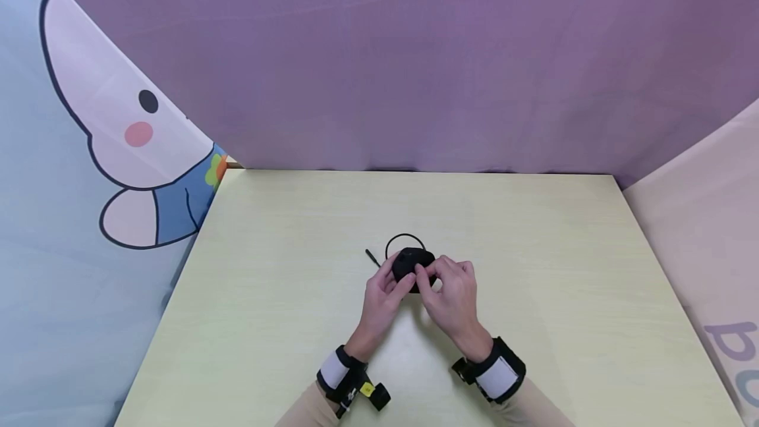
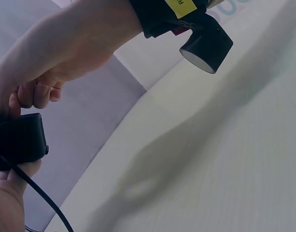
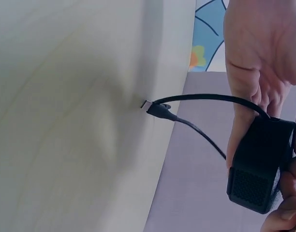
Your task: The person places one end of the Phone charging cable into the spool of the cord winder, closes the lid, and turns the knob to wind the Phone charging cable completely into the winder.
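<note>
Over the middle of the table, a small black boxy device (image 1: 410, 259) is held up between both hands. My left hand (image 1: 379, 300) grips its left side, thumb at the near edge and fingers round behind. At the right edge, my right hand (image 1: 455, 296) pinches the device with thumb and forefinger, its other fingers curled. The right wrist view shows a mesh grille (image 3: 252, 186) on one end of the device. A thin black cable (image 3: 211, 96) leaves its body and loops round. The cable's plug (image 3: 160, 110), with a bare metal tip, hangs free.
The pale wooden table (image 1: 284, 236) lies beneath the hands. Behind it hangs a purple curtain (image 1: 415, 71). A cartoon-printed cloth (image 1: 71, 229) borders the left side and a pale cloth (image 1: 700, 229) the right. Each wrist wears a black strap with a camera (image 1: 379, 397).
</note>
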`<control>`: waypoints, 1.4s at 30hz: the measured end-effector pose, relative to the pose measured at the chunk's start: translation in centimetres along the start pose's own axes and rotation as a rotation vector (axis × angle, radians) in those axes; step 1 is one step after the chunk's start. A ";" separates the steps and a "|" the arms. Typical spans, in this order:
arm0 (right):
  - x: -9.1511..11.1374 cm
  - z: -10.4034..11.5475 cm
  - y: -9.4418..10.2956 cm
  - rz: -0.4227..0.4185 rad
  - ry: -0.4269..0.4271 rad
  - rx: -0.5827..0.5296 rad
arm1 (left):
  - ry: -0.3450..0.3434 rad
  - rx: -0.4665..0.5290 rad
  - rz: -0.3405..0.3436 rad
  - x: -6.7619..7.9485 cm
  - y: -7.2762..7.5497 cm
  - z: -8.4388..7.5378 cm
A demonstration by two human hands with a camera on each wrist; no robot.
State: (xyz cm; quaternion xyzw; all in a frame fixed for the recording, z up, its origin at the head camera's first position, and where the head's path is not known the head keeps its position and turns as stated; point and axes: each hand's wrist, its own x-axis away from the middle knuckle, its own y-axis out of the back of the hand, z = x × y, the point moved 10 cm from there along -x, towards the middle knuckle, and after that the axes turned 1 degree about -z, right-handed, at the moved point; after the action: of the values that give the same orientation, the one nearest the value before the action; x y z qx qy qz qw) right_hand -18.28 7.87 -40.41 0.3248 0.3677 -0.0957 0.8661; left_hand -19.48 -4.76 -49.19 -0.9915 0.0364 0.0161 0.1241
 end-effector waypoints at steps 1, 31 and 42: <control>0.1 -0.1 0.0 0.002 -0.013 0.001 | -0.002 -0.003 0.000 0.0 0.0 0.0; 0.8 -1.3 -0.4 -0.038 -0.187 -0.091 | -0.072 0.000 -0.043 0.1 0.0 -0.6; -0.1 -0.5 -0.6 0.107 0.067 -0.067 | -0.055 0.008 -0.055 -0.1 0.4 -0.4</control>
State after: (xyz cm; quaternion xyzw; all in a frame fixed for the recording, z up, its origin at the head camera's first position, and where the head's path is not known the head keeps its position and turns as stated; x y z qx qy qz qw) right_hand -18.91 7.78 -40.88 0.3179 0.3817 -0.0258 0.8675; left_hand -19.61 -5.21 -48.88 -0.9908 0.0060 0.0397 0.1293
